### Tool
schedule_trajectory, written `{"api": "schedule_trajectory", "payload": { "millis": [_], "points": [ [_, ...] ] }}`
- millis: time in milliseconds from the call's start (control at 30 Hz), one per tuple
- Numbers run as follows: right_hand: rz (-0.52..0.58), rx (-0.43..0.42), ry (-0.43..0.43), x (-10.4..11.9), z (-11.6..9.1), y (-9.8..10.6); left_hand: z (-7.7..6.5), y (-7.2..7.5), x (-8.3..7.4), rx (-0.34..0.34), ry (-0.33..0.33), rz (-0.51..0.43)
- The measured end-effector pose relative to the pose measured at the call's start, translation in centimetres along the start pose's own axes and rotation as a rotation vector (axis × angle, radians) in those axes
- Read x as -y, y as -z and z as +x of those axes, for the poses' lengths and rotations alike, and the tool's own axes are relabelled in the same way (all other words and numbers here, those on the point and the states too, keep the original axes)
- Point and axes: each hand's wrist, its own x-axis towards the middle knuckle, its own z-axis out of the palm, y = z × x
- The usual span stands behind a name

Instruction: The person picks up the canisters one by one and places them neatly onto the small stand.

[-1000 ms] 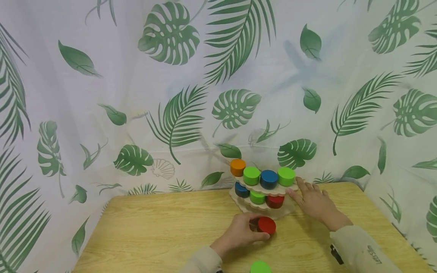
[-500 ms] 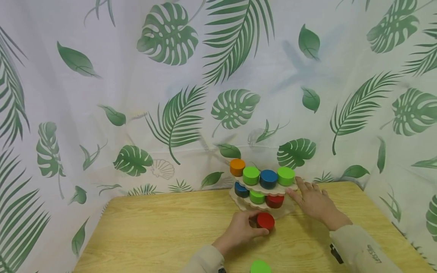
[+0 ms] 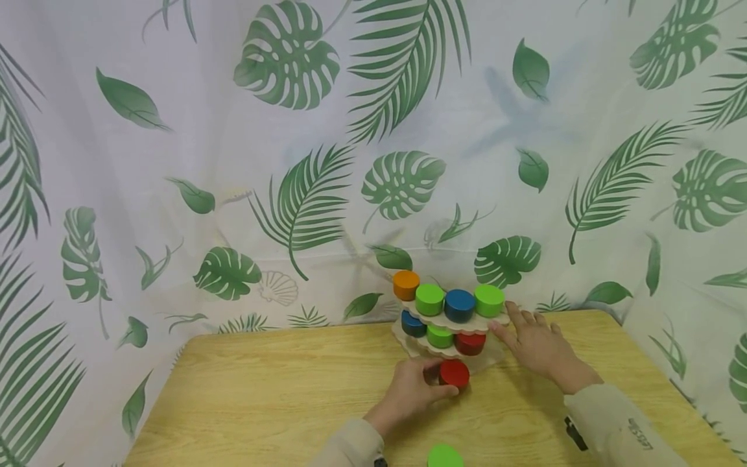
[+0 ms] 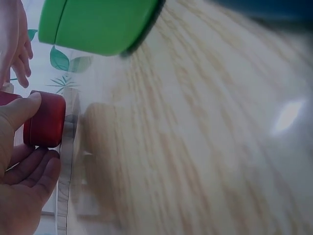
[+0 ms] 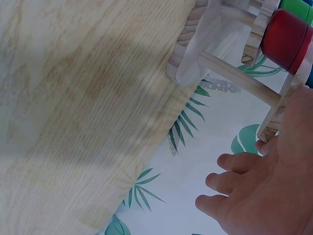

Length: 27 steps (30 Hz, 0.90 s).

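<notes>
My left hand [image 3: 408, 391] pinches a red round tin [image 3: 454, 374] between thumb and fingers, right at the front of a pale wooden tiered stand [image 3: 487, 363]. In the left wrist view the thumb lies on one side of this red tin [image 4: 46, 120], the fingers under the other. My right hand [image 3: 539, 346] holds the right end of the upper tier, thumb at the front edge and index finger behind. Its other fingers stretch out free in the right wrist view. An orange tin [image 3: 406, 285], green tins [image 3: 430, 299] and a blue tin [image 3: 459, 306] line the upper tier.
Below them sit another blue tin [image 3: 414, 323], a green tin [image 3: 439, 336] and a red tin [image 3: 469, 344]. One more green tin [image 3: 445, 456] stands near the front of the wood-grain table [image 3: 262, 389]. A leaf-printed curtain [image 3: 327, 214] hangs behind.
The left hand has moved the red tin slightly away from me, closer to the stand. The right hand has stayed at the upper tier's end.
</notes>
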Motion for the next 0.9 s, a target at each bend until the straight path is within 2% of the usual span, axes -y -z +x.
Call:
{"api": "schedule_trajectory", "payload": {
  "millis": [200,400,567,900],
  "points": [
    [-0.003,0.005,-0.004,-0.13,-0.05,0.07,0.20,-0.17,-0.07,-0.005,-0.026,0.014],
    [-0.007,0.001,-0.002,-0.35,-0.01,-0.14,0.13,-0.41,-0.50,-0.054,0.003,0.044],
    [-0.006,0.001,-0.002,-0.45,0.05,-0.14,0.16,-0.48,-0.50,-0.065,0.015,0.024],
    [0.008,0.000,-0.001,-0.20,0.02,-0.09,0.29,-0.43,-0.48,-0.070,-0.034,0.025]
  ]
}}
